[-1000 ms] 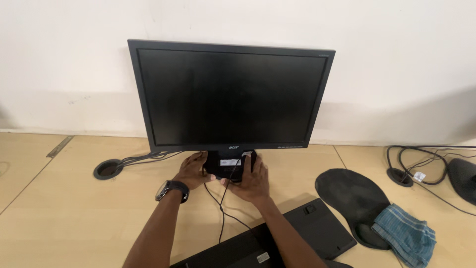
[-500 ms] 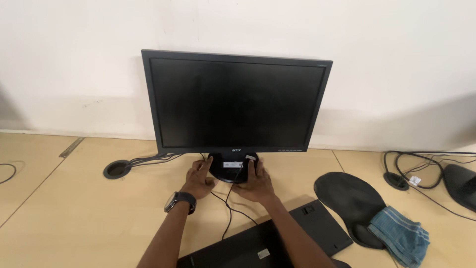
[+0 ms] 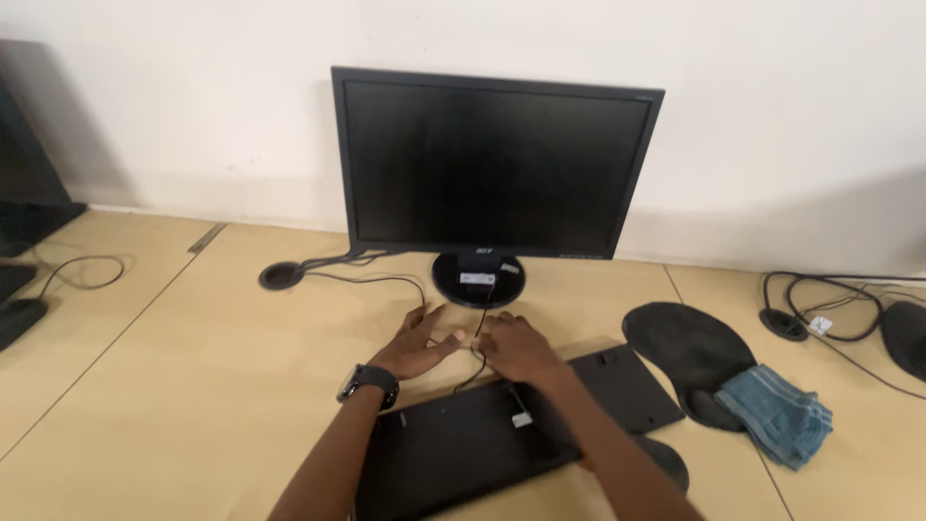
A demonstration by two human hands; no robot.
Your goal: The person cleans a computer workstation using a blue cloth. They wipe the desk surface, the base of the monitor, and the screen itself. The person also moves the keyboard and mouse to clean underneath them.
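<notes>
A: What is nearest?
B: One keyboard [image 3: 502, 434], face down. Above it, left hand [image 3: 413, 347] open; right hand [image 3: 511, 349] pinches one cable [image 3: 479, 328].
A: And farther?
B: One mousepad [image 3: 690, 352], one cloth [image 3: 776, 413], then one monitor [image 3: 497, 164].

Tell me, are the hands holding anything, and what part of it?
Nothing is clearly held. The left hand lies open on the desk. The right hand rests where the thin black cable passes; whether it pinches it cannot be told.
</notes>
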